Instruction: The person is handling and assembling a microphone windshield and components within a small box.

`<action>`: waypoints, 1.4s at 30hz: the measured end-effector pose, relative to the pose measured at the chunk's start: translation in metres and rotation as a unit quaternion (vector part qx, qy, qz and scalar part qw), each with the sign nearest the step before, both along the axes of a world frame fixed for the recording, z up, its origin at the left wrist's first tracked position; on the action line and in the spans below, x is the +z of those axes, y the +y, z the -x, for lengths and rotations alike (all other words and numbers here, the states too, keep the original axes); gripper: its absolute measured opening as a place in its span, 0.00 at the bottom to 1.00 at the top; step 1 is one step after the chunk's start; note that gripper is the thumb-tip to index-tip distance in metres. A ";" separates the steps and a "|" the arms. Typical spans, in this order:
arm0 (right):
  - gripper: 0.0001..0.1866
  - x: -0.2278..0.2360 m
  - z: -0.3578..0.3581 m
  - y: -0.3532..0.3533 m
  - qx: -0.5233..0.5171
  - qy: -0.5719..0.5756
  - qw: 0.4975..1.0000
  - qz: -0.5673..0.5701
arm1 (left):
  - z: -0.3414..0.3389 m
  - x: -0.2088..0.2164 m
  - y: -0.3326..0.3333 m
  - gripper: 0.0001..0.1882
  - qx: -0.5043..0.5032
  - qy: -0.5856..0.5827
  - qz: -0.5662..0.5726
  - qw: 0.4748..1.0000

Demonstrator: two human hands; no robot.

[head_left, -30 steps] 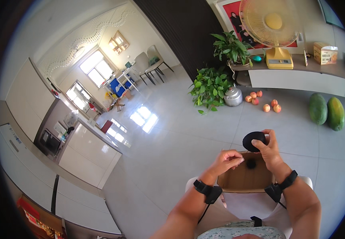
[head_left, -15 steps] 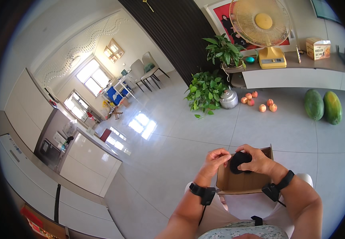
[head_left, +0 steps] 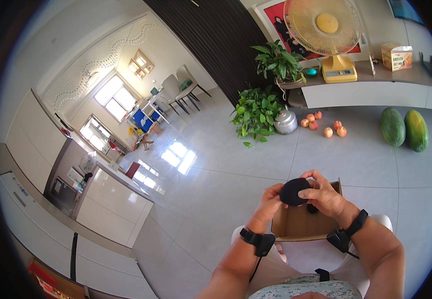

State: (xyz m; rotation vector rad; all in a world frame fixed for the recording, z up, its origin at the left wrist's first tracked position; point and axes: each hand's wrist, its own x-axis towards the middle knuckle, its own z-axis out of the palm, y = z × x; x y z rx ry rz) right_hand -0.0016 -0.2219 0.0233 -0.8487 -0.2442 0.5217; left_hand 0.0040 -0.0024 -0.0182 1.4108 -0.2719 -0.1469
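Holding a round black object (head_left: pixel 292 193), thumb on its face, the right hand (head_left: pixel 327 197) is above the far side of an open cardboard box (head_left: pixel 295 229). The left hand (head_left: pixel 268 202) meets its other edge, though I can't tell whether it grips. Beyond, peaches (head_left: pixel 328 132) lie near a kettle (head_left: pixel 285 123).

Daylight (head_left: pixel 172 150) is gleaming on the grey tiled floor (head_left: pixel 211 199) and glaring through a window (head_left: pixel 110 93). Pale chairs (head_left: pixel 170 85) are standing off the right edge of a white table (head_left: pixel 152 101). A dark ribbed panel (head_left: pixel 211 45) is rising past the left end of a low cabinet (head_left: pixel 370 94), whose back edge is meeting a pale wall (head_left: pixel 381 32), and white cupboards (head_left: pixel 103 197) are standing at left
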 end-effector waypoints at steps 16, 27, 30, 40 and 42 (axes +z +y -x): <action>0.30 -0.024 -0.015 0.004 -0.250 -0.141 0.923 0.257 | 0.008 0.017 -0.009 0.06 -0.073 -0.012 -0.098 0.992; 0.31 -0.010 -0.004 0.008 -0.076 -0.176 0.942 0.277 | 0.007 0.025 0.003 0.04 0.022 0.026 -0.010 0.999; 0.31 -0.004 -0.003 0.008 -0.019 -0.095 0.974 0.203 | 0.006 0.026 0.003 0.04 0.040 0.026 -0.006 0.999; 0.30 0.009 -0.003 0.013 0.038 0.031 0.998 0.043 | -0.002 0.011 -0.001 0.07 0.042 0.042 0.084 0.995; 0.29 0.011 -0.004 0.016 0.024 0.028 0.999 -0.011 | -0.002 0.007 -0.003 0.06 0.040 0.051 0.090 0.994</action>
